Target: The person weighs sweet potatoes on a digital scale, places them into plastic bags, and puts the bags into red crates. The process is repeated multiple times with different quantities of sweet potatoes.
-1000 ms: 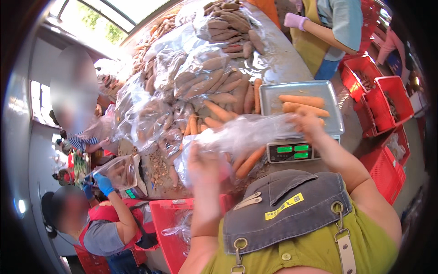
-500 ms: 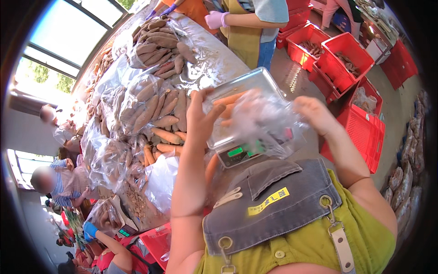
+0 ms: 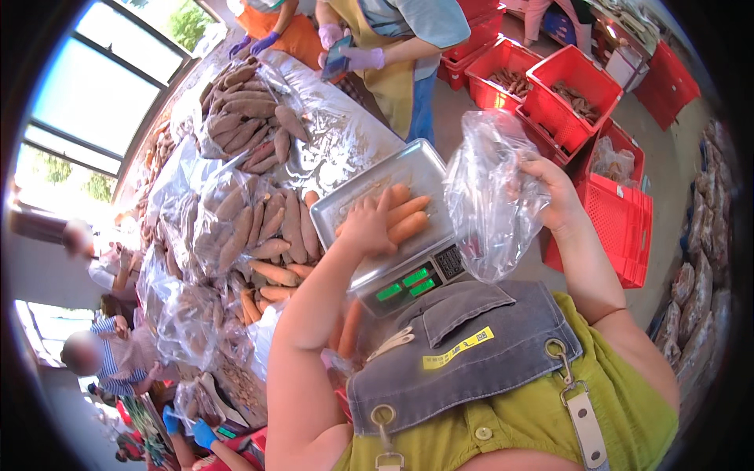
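My left hand (image 3: 367, 226) lies across several orange carrots (image 3: 410, 226) in the metal tray (image 3: 424, 157) of a digital scale (image 3: 408, 282). Its fingers are spread, and part of the carrots is hidden beneath it. Green digits glow on the scale's front panel. Off to the right, my right hand (image 3: 554, 192) pinches a clear plastic bag (image 3: 491, 200) by its edge. The bag hangs crumpled beside the tray and looks empty. More loose carrots (image 3: 275, 273) lie left of the scale, next to a pile of sweet potatoes (image 3: 271, 224).
Another heap of sweet potatoes (image 3: 247, 110) sits farther up the table (image 3: 345, 118). Across it stands a person with a phone (image 3: 336, 59) in purple-gloved hands. Red crates (image 3: 577, 86) are stacked at right; filled clear bags (image 3: 691, 306) line the far right floor.
My left hand has come down from beside the tray onto the carrots. The plastic bag has moved off the tray to the right with my right hand, uncovering carrots and display.
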Action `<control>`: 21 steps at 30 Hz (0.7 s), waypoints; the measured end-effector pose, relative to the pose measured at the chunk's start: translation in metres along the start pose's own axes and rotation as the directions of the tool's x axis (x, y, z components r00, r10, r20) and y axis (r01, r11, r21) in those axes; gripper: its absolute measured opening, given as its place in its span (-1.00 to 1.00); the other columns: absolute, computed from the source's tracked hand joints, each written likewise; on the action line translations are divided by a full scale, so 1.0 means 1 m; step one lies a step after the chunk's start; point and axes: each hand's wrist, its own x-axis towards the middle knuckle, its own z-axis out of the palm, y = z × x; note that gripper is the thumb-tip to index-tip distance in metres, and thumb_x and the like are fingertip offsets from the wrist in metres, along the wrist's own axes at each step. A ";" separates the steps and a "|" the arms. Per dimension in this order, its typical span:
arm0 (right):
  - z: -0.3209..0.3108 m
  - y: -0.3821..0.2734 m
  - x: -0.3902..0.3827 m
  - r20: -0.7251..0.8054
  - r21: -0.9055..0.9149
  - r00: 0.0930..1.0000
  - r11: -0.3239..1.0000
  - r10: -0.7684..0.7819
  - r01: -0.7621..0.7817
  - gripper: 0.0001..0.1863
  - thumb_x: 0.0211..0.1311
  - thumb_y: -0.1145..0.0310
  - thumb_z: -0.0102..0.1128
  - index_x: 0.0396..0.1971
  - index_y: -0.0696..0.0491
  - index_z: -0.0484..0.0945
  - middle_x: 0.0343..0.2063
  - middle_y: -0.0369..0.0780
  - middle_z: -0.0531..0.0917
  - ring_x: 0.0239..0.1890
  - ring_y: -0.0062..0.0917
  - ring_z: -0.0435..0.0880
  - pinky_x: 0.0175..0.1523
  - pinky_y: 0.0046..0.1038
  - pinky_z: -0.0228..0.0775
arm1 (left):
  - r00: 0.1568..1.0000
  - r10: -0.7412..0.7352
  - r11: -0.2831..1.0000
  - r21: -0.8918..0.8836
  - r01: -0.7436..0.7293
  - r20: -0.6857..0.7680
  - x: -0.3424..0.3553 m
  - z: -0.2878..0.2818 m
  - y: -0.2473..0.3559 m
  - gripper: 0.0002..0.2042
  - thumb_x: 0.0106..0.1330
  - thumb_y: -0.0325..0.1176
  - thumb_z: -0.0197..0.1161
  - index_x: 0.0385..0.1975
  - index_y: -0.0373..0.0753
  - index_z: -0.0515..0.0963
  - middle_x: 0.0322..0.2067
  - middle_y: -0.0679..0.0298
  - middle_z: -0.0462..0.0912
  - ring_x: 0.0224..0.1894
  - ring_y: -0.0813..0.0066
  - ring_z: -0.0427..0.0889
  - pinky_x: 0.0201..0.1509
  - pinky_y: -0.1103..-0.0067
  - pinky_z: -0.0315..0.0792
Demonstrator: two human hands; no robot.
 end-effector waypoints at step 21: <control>-0.032 0.077 0.076 0.001 0.447 0.962 0.861 0.272 -0.244 -0.78 0.24 0.39 -0.17 -0.62 0.03 0.26 -0.74 -0.38 0.21 -0.73 -0.67 0.17 -0.56 -0.58 0.05 | 0.889 0.099 0.950 0.309 0.049 -0.447 -0.057 0.056 -0.022 -0.58 -0.11 -0.40 0.20 -0.17 -0.36 0.41 -0.28 0.06 0.46 -0.16 0.12 0.46 -0.06 0.35 0.36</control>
